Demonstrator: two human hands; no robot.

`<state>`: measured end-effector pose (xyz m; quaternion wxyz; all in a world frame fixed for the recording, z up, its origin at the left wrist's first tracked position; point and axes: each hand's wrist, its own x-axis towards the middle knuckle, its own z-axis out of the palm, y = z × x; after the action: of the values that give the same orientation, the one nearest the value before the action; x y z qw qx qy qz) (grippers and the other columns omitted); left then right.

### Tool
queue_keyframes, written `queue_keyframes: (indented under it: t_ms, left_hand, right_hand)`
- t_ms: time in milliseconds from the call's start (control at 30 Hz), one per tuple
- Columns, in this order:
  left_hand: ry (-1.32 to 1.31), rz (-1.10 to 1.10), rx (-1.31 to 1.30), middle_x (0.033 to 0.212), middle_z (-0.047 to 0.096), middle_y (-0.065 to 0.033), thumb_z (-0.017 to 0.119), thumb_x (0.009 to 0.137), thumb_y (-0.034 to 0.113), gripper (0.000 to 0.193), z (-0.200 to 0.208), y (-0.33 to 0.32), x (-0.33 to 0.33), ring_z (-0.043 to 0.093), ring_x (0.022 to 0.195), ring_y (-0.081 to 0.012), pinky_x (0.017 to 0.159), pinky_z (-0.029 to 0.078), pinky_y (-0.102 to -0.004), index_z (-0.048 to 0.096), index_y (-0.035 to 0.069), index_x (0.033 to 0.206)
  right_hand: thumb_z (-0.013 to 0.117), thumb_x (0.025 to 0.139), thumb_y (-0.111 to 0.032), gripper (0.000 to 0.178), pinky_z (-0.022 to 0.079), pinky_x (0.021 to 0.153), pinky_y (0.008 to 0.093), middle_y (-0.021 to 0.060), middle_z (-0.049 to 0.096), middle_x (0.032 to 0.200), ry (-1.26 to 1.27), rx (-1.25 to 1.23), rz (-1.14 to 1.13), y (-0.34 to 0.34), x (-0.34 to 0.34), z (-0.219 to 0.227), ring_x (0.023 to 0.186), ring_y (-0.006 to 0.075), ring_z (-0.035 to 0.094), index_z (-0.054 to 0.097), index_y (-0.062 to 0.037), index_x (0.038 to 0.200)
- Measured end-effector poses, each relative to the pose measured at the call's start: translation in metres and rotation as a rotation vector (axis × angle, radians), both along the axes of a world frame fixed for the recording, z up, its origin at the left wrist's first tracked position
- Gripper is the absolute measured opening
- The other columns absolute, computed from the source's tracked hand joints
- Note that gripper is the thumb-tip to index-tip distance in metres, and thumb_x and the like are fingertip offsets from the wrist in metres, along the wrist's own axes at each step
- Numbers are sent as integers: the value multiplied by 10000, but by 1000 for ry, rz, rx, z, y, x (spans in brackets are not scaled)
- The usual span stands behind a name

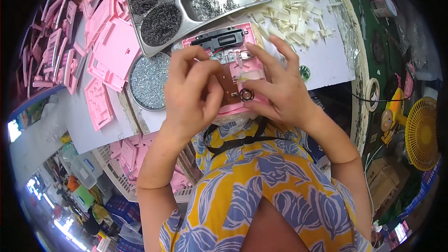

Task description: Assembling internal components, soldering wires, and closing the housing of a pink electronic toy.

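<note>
In front of me lies a pink plastic housing (257,31) fitted with a long black mechanism (219,40), thin wires and a brown circuit board (226,84). My left hand (193,88) is over its left side, fingers curled and pressed together; whatever they hold is hidden. My right hand (282,84) grips the housing from the right. Its thumb and a finger lie either side of a round black ring-shaped part (246,94), while the other fingers reach over the upper right edge.
A metal tray (196,23) of small dark and silvery parts stands behind the housing. Left are a round dish of screws (150,81) and piled pink plastic pieces (114,56). White plastic parts (296,14) lie back right; a yellow fan (421,133) is far right.
</note>
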<state>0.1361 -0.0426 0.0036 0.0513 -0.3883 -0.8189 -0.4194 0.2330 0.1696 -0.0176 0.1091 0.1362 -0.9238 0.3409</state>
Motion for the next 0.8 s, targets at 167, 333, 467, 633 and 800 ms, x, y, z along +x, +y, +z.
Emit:
queue_keyframes:
  t_ms: [167,333,467,633,800]
  left_hand:
    - [202,-182,-123,1229,609,-128,757,668,113,325,-8,22,-16,588,1056,-307,881,450,-454,726,104,991]
    - [336,-112,-289,1241,620,-63,754,706,178,167,-13,25,-30,536,1162,-282,990,355,-462,723,127,862]
    - [380,-102,-265,1266,627,-29,774,709,205,140,-23,8,-33,531,1148,-274,981,346,-459,751,164,841]
    - [390,-73,-250,1266,636,-25,775,704,203,199,-24,2,-25,534,1124,-270,971,352,-456,774,178,902]
    - [372,-63,-278,1308,626,-49,806,711,182,258,-26,-1,-22,500,1189,-321,1013,341,-486,778,202,967]
  right_hand:
    - [775,830,-255,273,254,1164,586,215,453,1538,-149,35,-206,-19,22,8,1438,521,236,750,-87,1043]
    - [787,812,-230,213,468,938,459,175,666,1154,-6,-105,-305,7,3,2,1119,385,563,741,-70,944]
    - [796,798,-239,199,520,696,387,88,662,761,9,-20,-277,12,-42,-2,745,290,629,699,-65,806]
    - [760,783,-264,221,552,650,403,99,675,716,-70,311,-234,-1,-53,18,725,297,668,692,-61,727]
    - [729,780,-243,199,571,600,424,133,681,668,-171,368,-276,-4,-55,23,670,319,705,704,-61,705]
